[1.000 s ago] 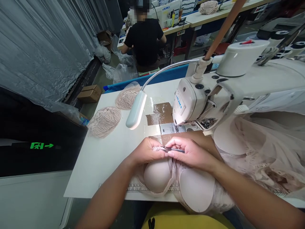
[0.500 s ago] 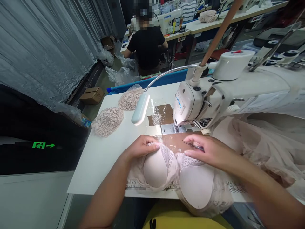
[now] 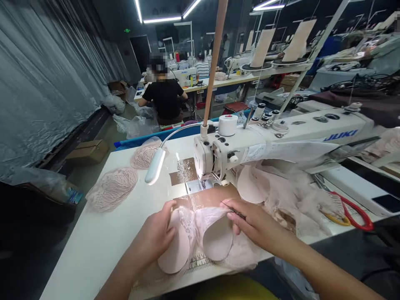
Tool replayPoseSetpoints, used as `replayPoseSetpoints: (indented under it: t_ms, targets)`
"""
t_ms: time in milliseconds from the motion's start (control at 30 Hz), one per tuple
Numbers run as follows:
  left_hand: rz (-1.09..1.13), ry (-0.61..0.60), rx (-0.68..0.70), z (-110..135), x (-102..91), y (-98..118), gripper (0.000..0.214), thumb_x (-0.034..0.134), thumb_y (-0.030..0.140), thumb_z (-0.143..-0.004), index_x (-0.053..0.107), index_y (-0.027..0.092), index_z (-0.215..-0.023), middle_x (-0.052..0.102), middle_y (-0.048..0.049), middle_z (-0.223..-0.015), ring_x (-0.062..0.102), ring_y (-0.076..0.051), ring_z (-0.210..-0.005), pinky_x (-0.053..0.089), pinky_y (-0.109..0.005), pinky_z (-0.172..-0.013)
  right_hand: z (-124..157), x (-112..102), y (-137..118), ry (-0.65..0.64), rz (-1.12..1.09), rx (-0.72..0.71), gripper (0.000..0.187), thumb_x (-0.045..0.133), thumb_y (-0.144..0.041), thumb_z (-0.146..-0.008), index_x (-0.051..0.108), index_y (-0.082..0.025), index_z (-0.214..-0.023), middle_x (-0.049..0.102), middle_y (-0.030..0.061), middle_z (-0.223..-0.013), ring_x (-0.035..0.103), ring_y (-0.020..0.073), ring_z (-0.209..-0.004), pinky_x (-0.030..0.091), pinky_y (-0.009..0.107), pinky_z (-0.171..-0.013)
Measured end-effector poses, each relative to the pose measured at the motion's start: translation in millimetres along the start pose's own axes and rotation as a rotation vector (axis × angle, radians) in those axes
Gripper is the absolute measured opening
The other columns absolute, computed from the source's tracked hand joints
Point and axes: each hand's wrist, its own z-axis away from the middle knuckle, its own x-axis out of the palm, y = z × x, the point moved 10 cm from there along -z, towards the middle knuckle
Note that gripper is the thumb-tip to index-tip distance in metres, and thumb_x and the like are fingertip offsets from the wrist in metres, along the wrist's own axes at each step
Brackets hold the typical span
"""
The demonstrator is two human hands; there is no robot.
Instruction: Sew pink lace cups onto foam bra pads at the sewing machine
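Observation:
A pale pink lace bra [image 3: 218, 239] with two moulded cups lies at the table's front edge, the cups' inner sides facing me. My left hand [image 3: 155, 231] is closed on the upper edge of its left cup, thumb on the inside. Between the thumb and fingers of my right hand [image 3: 250, 218] is a slim pointed metal tool, seemingly tweezers [image 3: 234, 210]. The same hand's fingertips touch the lace at the top of the right cup. Just beyond the bra stands a white sewing machine [image 3: 206, 156], its needle area lit.
Two lace cup pieces [image 3: 114, 188] lie at the left of the white table [image 3: 137, 233], by a lamp [image 3: 155, 166]. More pink lace garments [image 3: 290, 196] and red-handled scissors [image 3: 359, 214] lie at the right. A measuring tape [image 3: 200, 263] runs along the front edge. A person [image 3: 164, 98] sits ahead.
My view has lifted and swung right. The bra is raised and more upright, its right cup pulled up from the table edge. My right hand has come to the bra's upper edge.

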Motion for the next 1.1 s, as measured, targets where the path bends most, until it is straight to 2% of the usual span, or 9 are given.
replayPoseSetpoints:
  t_ms: [100, 200, 433, 533, 600, 700, 833, 1000, 1100]
  targets:
    - [-0.008, 0.033, -0.028, 14.5, -12.8, -16.9, 0.04, 0.047, 0.028, -0.082, 0.048, 0.024, -0.121, 0.056, 0.0015, -0.07, 0.055, -0.02, -0.063, 0.038, -0.026, -0.059, -17.4, 30.8, -23.0, -0.145, -0.159, -0.051, 0.025, 0.034, -0.034, -0.096, 0.052, -0.023, -0.082, 0.061, 0.0013, -0.075, 0.059, 0.0164, -0.066, 0.048, 0.029, -0.061]
    - [-0.057, 0.123, 0.032, 26.5, -42.8, -27.0, 0.016, 0.046, 0.029, -0.084, 0.059, 0.02, -0.086, 0.057, -0.0009, -0.074, 0.055, -0.018, -0.068, 0.04, -0.027, -0.063, -44.7, 61.4, -53.9, -0.185, -0.169, -0.213, 0.022, 0.035, -0.03, -0.094, 0.054, -0.024, -0.086, 0.062, 0.0012, -0.08, 0.059, 0.0164, -0.069, 0.05, 0.029, -0.065]
    - [-0.374, 1.021, 0.209, 63.8, -211.0, -30.6, 0.007, 0.046, 0.02, -0.082, 0.051, 0.02, -0.087, 0.059, -0.007, -0.098, 0.055, -0.022, -0.097, 0.041, -0.034, -0.086, -142.3, 77.9, -137.5, 0.142, -0.142, -0.688, 0.02, 0.038, -0.017, -0.087, 0.053, -0.02, -0.1, 0.055, 0.0135, -0.126, 0.046, 0.0226, -0.124, 0.04, 0.04, -0.101]
    - [-0.45, 1.17, 0.29, 50.0, -238.0, -44.4, 0.014, 0.047, 0.015, -0.079, 0.048, 0.019, -0.093, 0.054, -0.011, -0.123, 0.047, -0.024, -0.12, 0.034, -0.039, -0.103, -193.6, 77.5, -149.5, 0.208, -0.086, -0.698, 0.023, 0.036, -0.017, -0.089, 0.053, -0.018, -0.103, 0.037, 0.014, -0.145, 0.033, 0.0203, -0.135, 0.032, 0.039, -0.108]
    - [-0.459, 1.076, 0.223, 18.4, -232.2, -68.2, 0.018, 0.045, 0.013, -0.08, 0.047, 0.019, -0.096, 0.049, -0.0115, -0.133, 0.037, -0.024, -0.131, 0.029, -0.042, -0.108, -220.6, 79.8, -144.8, 0.203, -0.057, -0.673, 0.025, 0.036, -0.016, -0.089, 0.054, -0.017, -0.106, 0.032, 0.0141, -0.148, 0.03, 0.0212, -0.137, 0.029, 0.039, -0.11]
    - [-0.437, 0.76, 0.0, -35.2, -192.9, -117.4, 0.023, 0.049, 0.022, -0.083, 0.05, 0.016, -0.105, 0.043, -0.0152, -0.14, 0.03, -0.029, -0.136, 0.03, -0.045, -0.107, -238.8, 86.8, -121.5, 0.162, -0.003, -0.597, 0.029, 0.037, -0.015, -0.088, 0.055, -0.014, -0.11, 0.04, 0.0193, -0.143, 0.037, 0.0286, -0.133, 0.032, 0.048, -0.106]
    - [-0.418, 0.61, -0.048, -57.0, -150.1, -144.0, 0.052, 0.059, 0.04, -0.079, 0.048, 0.012, -0.122, 0.045, -0.0192, -0.139, 0.034, -0.036, -0.134, 0.032, -0.053, -0.105, -206.4, 91.3, -91.9, 0.06, 0.067, -0.557, 0.032, 0.036, -0.013, -0.086, 0.057, -0.017, -0.11, 0.057, 0.0154, -0.125, 0.054, 0.027, -0.116, 0.043, 0.044, -0.094]
    - [-0.396, 0.586, -0.004, -48.8, -136.8, -125.0, 0.06, 0.058, 0.045, -0.078, 0.047, 0.013, -0.127, 0.042, -0.0175, -0.142, 0.031, -0.034, -0.136, 0.026, -0.052, -0.11, -105.7, 65.8, -60.1, -0.083, 0.166, -0.549, 0.031, 0.046, -0.006, -0.074, 0.064, -0.021, -0.096, 0.067, 0.0052, -0.093, 0.062, 0.0191, -0.085, 0.049, 0.029, -0.075]
    - [-0.242, 0.411, 0.077, -45.9, -105.5, -86.1, 0.05, 0.052, 0.05, -0.082, 0.053, 0.018, -0.121, 0.052, -0.0128, -0.133, 0.047, -0.031, -0.123, 0.038, -0.047, -0.103, -48.9, 19.9, -23.5, 0.033, 0.281, -0.448, 0.023, 0.049, -0.01, -0.076, 0.064, -0.022, -0.088, 0.065, 0.0026, -0.082, 0.061, 0.0175, -0.077, 0.048, 0.027, -0.068]
